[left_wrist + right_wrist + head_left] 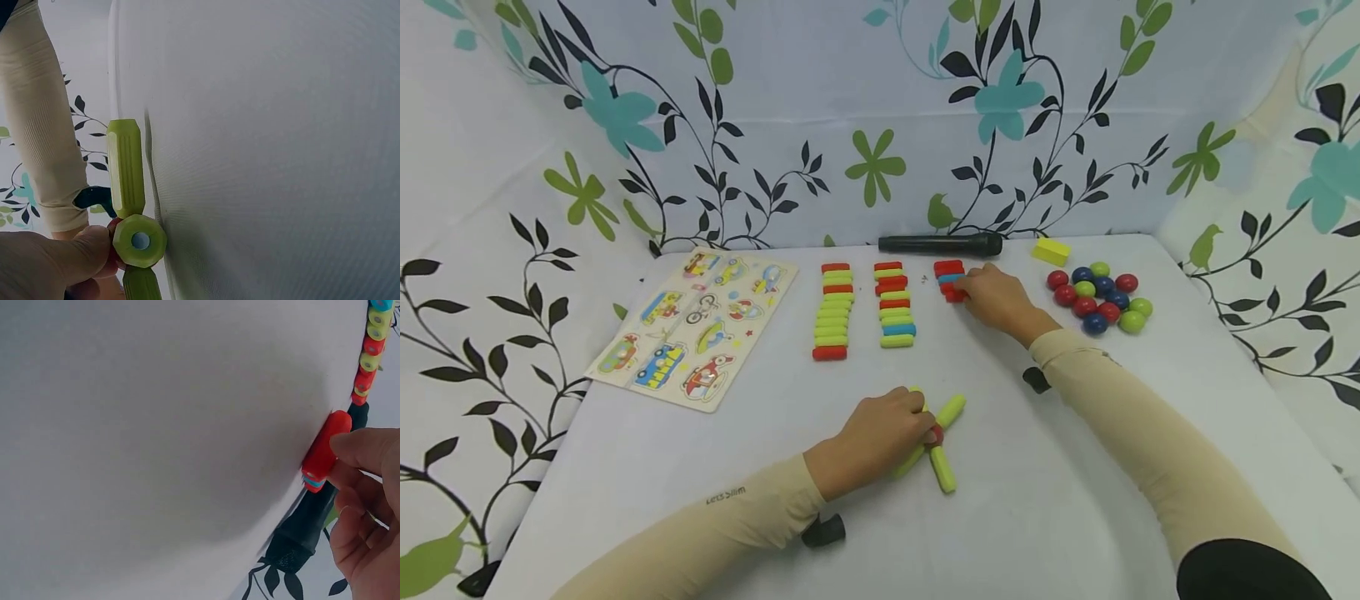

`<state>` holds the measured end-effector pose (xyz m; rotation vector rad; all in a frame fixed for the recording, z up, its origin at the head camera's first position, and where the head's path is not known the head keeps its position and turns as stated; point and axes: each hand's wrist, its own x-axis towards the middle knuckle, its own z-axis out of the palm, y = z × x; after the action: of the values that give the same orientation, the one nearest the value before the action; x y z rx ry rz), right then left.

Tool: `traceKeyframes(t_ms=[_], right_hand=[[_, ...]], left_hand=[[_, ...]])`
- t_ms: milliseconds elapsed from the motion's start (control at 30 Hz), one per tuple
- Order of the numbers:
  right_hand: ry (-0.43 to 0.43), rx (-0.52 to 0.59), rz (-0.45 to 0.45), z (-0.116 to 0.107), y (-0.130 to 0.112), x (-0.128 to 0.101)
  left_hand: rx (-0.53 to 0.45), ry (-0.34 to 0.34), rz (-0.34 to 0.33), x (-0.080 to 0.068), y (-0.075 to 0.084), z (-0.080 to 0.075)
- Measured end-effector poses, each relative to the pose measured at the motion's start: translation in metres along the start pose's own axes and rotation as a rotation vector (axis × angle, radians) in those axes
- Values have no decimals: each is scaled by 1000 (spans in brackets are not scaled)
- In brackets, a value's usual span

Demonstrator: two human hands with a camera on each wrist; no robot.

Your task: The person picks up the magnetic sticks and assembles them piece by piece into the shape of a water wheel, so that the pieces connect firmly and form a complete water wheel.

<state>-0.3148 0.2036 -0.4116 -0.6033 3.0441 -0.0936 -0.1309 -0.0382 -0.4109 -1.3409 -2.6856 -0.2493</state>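
Sticks on the white table
Our left hand [880, 433] grips ribbed lime sticks [942, 440] joined at a red hub; our right hand [996, 296] pinches a red stick [955, 295].

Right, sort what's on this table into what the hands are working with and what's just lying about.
In hand:
- green stick assembly joined at a red ball, held by the left hand
- red stick in the short row, touched by the right hand
- two full stick rows
- pile of balls

Lying about:
- vehicle puzzle board
- black microphone
- yellow block
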Motion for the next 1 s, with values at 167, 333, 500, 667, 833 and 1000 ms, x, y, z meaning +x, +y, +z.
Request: traceKeyframes(t_ms=[167, 333, 500, 667, 833, 1000], right_hand=[[-53, -2, 22, 4, 4, -8], [-107, 72, 12, -4, 4, -32], [-132, 197, -112, -18, -9, -86], [-204, 253, -241, -23, -33, -134], [-214, 251, -328, -13, -58, -153], [-147, 212, -378, -3, -73, -158]], left_hand=[[27, 4, 12, 0, 2, 2], [28, 6, 17, 1, 1, 2], [22, -6, 2, 1, 4, 3], [51, -4, 2, 2, 5, 3], [82, -5, 0, 2, 5, 1], [79, -9, 9, 2, 5, 1]])
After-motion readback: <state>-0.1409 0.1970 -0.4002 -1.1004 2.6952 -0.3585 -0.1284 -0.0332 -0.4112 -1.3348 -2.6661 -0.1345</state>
